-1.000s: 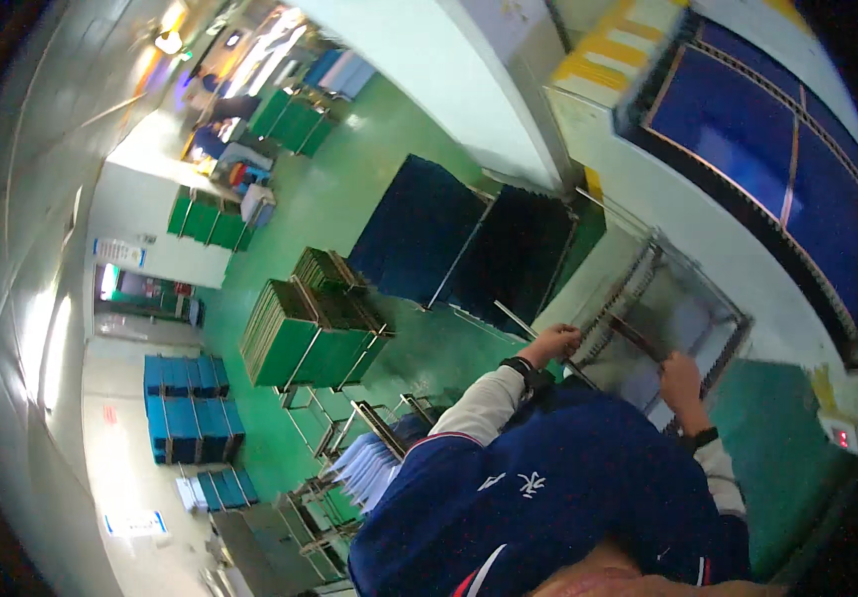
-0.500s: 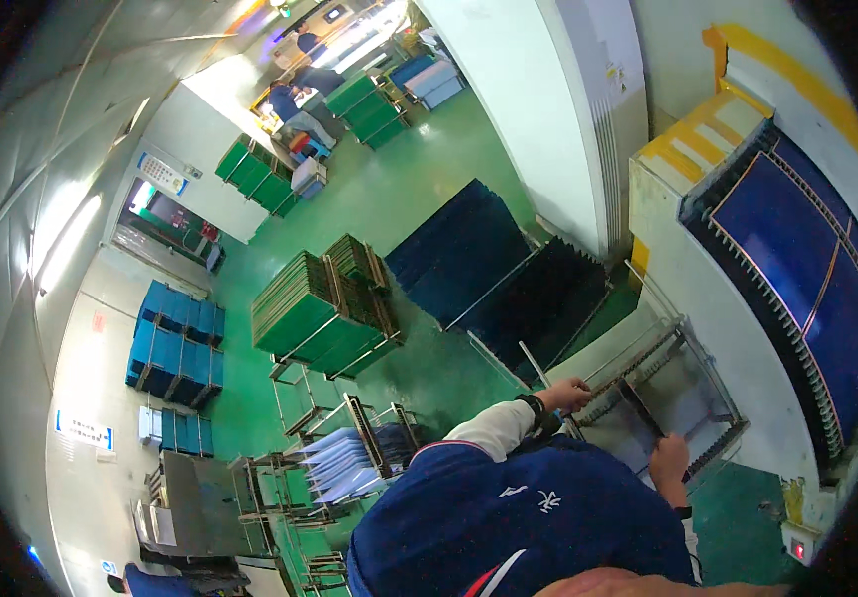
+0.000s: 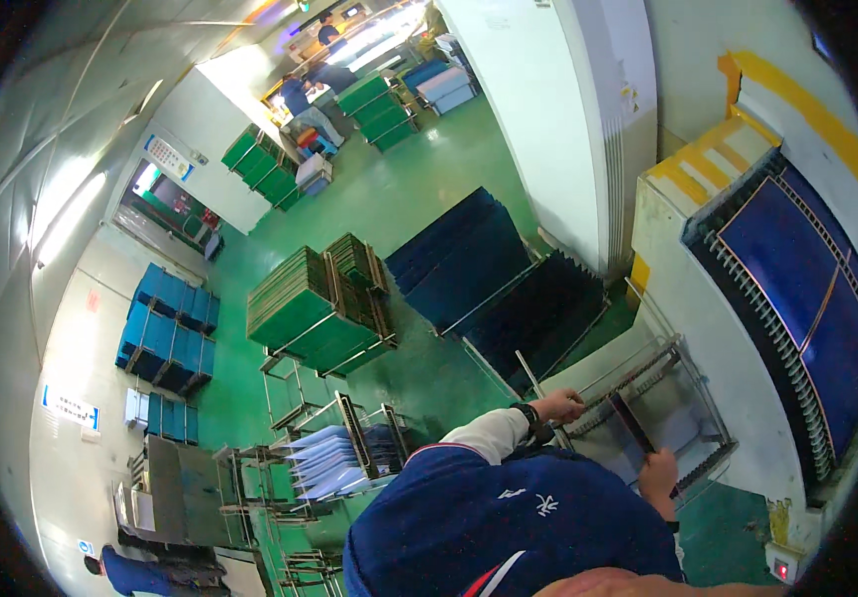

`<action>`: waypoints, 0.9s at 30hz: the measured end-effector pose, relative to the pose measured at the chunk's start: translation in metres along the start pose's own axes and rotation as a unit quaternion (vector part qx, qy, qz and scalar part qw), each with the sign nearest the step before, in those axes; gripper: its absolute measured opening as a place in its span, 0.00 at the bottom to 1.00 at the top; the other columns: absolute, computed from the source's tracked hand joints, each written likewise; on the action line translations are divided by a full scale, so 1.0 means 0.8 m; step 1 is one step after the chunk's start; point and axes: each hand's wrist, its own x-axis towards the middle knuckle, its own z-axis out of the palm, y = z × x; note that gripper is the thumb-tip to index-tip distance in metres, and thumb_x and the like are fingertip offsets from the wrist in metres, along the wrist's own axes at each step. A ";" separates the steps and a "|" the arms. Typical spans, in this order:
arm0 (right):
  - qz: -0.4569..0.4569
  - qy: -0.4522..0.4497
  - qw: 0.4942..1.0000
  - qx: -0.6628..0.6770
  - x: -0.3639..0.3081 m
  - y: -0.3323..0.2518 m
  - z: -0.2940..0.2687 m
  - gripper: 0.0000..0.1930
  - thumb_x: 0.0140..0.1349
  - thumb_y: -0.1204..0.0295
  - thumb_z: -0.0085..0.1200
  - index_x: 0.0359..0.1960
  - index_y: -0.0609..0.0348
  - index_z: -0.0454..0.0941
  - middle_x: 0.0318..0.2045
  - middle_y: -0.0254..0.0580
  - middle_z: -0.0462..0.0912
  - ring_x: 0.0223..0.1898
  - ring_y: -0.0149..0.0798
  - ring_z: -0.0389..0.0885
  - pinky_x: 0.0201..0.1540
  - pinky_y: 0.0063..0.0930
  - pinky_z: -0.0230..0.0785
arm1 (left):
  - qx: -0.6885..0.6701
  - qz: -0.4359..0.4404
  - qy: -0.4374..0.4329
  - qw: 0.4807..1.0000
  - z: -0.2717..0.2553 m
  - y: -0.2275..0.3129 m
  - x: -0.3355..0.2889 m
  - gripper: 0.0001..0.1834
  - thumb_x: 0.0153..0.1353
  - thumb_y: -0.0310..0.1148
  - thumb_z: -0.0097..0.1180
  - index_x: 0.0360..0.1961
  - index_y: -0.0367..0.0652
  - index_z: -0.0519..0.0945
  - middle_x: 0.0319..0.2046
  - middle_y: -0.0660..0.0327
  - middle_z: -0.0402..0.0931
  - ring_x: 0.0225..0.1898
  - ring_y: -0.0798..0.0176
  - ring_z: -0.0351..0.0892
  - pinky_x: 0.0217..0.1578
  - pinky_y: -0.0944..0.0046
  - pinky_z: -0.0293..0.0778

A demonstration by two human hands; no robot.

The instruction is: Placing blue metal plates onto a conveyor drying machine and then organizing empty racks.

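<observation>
My right hand (image 3: 659, 474) is closed on the lower end of a thin dark panel (image 3: 632, 422), seen nearly edge-on. The panel slants across a metal rack (image 3: 718, 403) with toothed bars, in front of me. My left hand (image 3: 558, 405) has its fingers pinched together at the left end of the rack's toothed bar (image 3: 596, 413). Whatever those fingers hold, if anything, is too small to make out. A thin upright rod (image 3: 528, 373) stands just beyond the left hand.
On the right, a machine's toothed conveyor (image 3: 767, 289) carries blue panels (image 3: 782, 239). Racks of dark blue panels (image 3: 464, 254) and green panels (image 3: 300, 308) stand ahead on the floor. A rack of pale sheets (image 3: 334, 463) is at my left. People (image 3: 300, 99) work far off; another person (image 3: 140, 575) is lower left.
The view has shifted slightly. Both hands stay at the rack, and the dark panel remains in my right hand with little visible movement.
</observation>
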 end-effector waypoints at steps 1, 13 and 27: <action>-0.004 0.008 1.000 -0.003 -0.001 0.002 0.002 0.05 0.48 0.76 0.52 0.24 0.62 0.80 0.29 0.50 0.73 0.35 0.55 0.74 0.36 0.46 0.66 | -0.017 -0.001 -0.011 1.000 0.001 0.000 0.001 0.16 0.61 0.35 0.58 0.46 0.38 0.73 0.28 0.58 0.78 0.23 0.66 0.76 0.21 0.66 0.72; -0.012 0.002 1.000 -0.005 0.000 0.000 0.001 0.05 0.48 0.74 0.55 0.25 0.62 0.80 0.28 0.51 0.74 0.34 0.55 0.75 0.35 0.47 0.67 | -0.067 0.003 -0.028 0.997 -0.001 -0.019 0.010 0.18 0.60 0.38 0.59 0.47 0.43 0.71 0.27 0.62 0.77 0.19 0.70 0.73 0.16 0.69 0.65; -0.018 0.015 1.000 0.009 0.001 -0.003 0.000 0.05 0.49 0.74 0.55 0.25 0.62 0.81 0.30 0.49 0.78 0.34 0.53 0.77 0.36 0.46 0.69 | -0.085 0.002 -0.029 0.996 -0.002 -0.024 0.011 0.17 0.59 0.37 0.59 0.46 0.44 0.71 0.25 0.62 0.76 0.19 0.69 0.72 0.16 0.68 0.65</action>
